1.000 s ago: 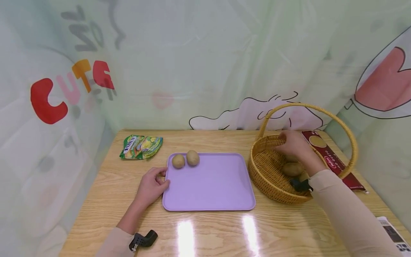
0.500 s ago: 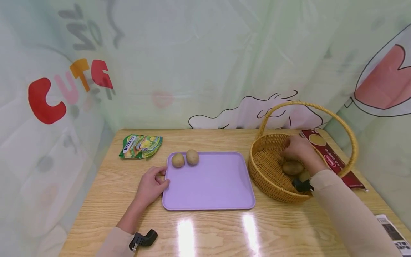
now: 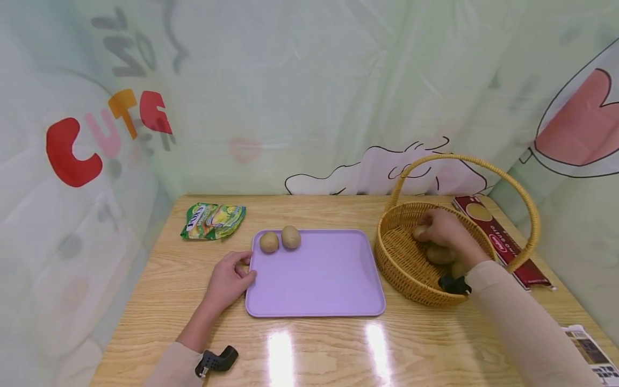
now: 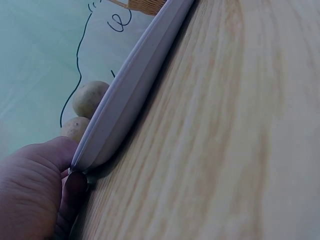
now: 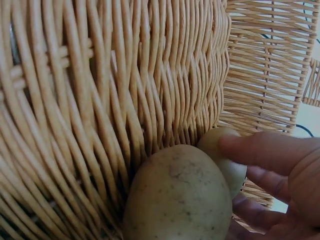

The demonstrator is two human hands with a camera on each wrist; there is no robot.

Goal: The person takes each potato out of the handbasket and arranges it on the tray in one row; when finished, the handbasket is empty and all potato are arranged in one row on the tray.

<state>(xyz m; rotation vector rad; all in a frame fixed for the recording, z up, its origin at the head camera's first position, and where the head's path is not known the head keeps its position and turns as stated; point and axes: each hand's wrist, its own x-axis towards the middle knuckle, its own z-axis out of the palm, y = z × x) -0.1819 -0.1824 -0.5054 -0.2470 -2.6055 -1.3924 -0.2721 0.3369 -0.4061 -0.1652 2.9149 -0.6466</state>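
Plainly, the right hand (image 3: 445, 228) reaches down inside the basket (image 3: 403, 277), its thumb and fingers pinching a potato (image 5: 232, 175) near the wall. A larger potato (image 5: 177, 195) lies just beside that one, and a third (image 3: 458, 269) sits partly hidden by the wrist. The basket stands toward the right edge of the table (image 3: 329, 355).

At the left edge of the tray (image 3: 319, 279), the left hand (image 3: 227, 279) pinches the rim, thumb on top and fingers below. Two more potatoes (image 3: 291, 237) rest side by side in the tray's far left corner.

A green bag (image 3: 213, 221) lies near the table's far left corner; a red packet (image 3: 503, 242) lies between the basket and the right edge.
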